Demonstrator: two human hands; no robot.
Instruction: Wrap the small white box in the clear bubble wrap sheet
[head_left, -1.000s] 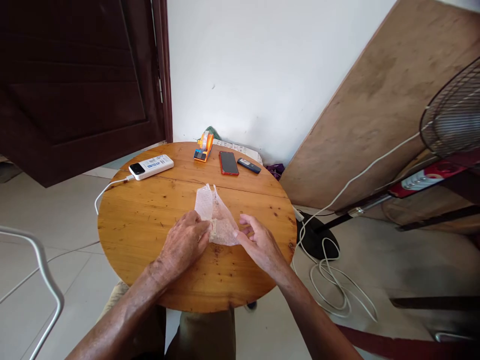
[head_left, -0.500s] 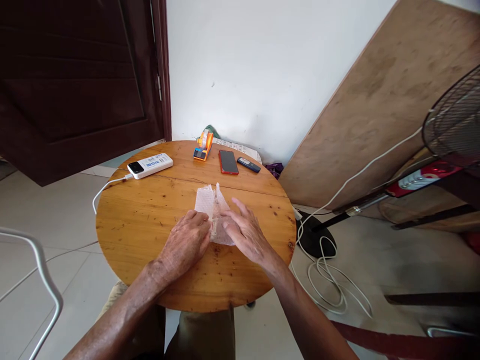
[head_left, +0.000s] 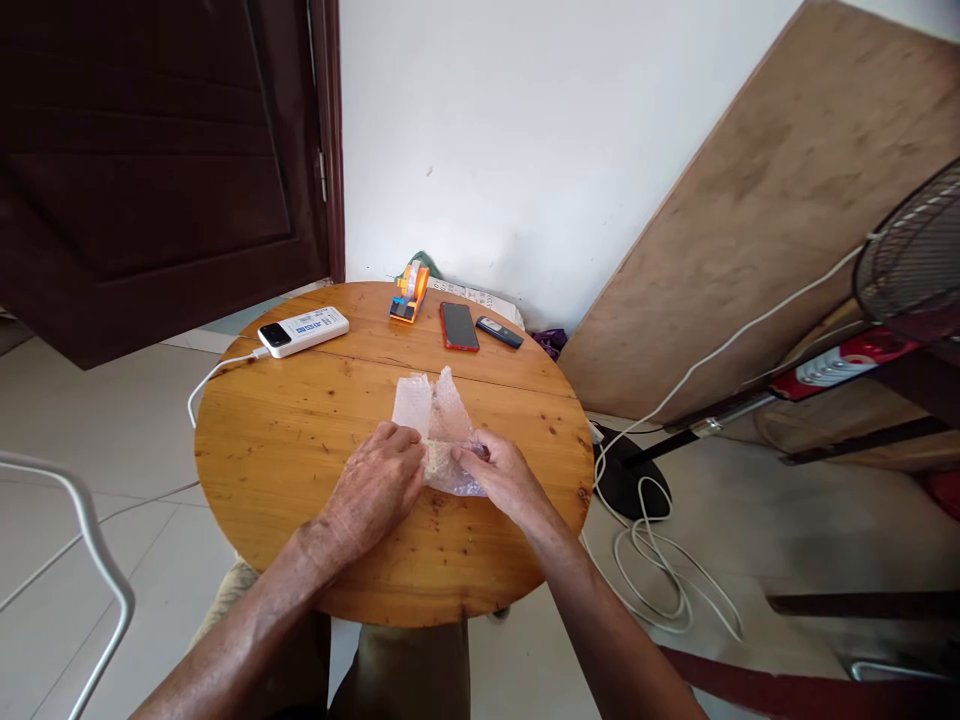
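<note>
Both hands pinch a bubble-wrap bundle (head_left: 442, 440) near the worktop's (head_left: 300, 440) near edge: left hand (head_left: 375, 487) curled over its left side, right hand (head_left: 501, 475) gripping the right. Keeping the wrap taut and pressed flat would likely make the fold tidy.

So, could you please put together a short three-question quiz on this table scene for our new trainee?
1. True or false: both hands touch the bubble wrap.
2. Which lies nearest the white power bank? A) orange tape dispenser B) red phone C) dark small phone
3. Fill in: the bubble wrap rests on a round ___ table.

Key
1. True: the left hand and right hand both grip it.
2. A
3. wooden
</note>
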